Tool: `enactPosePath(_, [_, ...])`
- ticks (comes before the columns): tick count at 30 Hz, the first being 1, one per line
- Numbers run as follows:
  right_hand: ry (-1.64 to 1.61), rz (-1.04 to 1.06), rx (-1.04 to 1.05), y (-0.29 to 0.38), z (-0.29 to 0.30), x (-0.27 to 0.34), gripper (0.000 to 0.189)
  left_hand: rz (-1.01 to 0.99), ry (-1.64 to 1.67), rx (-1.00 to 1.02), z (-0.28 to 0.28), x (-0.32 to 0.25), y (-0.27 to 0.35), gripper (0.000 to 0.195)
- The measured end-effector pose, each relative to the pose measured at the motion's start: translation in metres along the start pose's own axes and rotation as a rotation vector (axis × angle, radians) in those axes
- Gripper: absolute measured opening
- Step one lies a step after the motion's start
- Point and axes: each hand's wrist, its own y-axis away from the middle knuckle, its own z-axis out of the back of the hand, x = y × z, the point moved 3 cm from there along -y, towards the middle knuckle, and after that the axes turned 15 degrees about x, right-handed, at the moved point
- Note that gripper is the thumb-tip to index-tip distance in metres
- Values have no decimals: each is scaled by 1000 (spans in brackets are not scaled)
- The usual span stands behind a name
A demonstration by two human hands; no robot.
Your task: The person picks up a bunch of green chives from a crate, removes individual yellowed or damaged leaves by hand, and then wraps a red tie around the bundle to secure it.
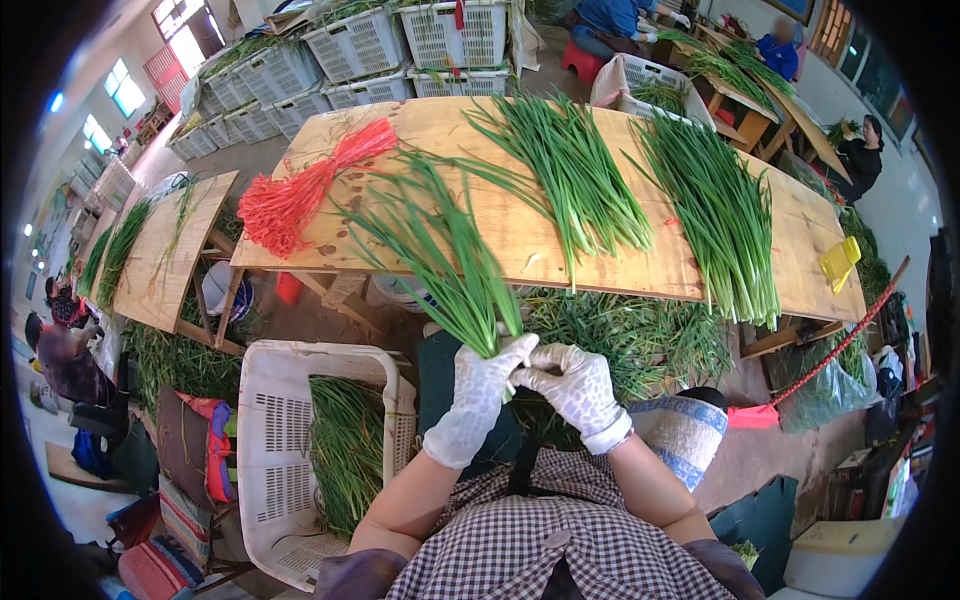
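Observation:
My left hand (pixel 480 379), in a thin white glove, is closed around the lower stems of a loose bunch of garlic chives (pixel 450 255). The leaves fan up and away over the table's near edge, partly blurred. My right hand (pixel 574 386), gloved too, pinches with thumb and forefinger at the stem ends, right against my left hand. Beyond, on the wooden table (pixel 442 120), lie a middle pile of chives (pixel 574 180) and a thicker one (pixel 712 217) farther right. A bundle of red plastic ties (pixel 315 187) rests at the table's left.
A white plastic crate (pixel 274 450) holding chives stands at my left. Loose greens (pixel 630 337) lie heaped under the table. A yellow object (pixel 840 262) sits near the table's right end. Stacked crates (pixel 454 37) stand behind; several people work at other tables.

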Motion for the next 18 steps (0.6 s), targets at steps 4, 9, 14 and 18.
enactPosePath(4, [-512,53,249,-11,9,11,17,-37,-7,103,25,-37,26,21])
enactPosePath(9, [755,-49,-523,-46,63,28,25,-586,403,530,38,-121,44,32])
enactPosePath(14, [726,-127,-360,-63,86,-11,22,-232,493,351,8,-85,-4,18])
enactPosePath(18, [-567,-134,-38,-39,79,4,17,-8,600,232,8,-24,-29,22])
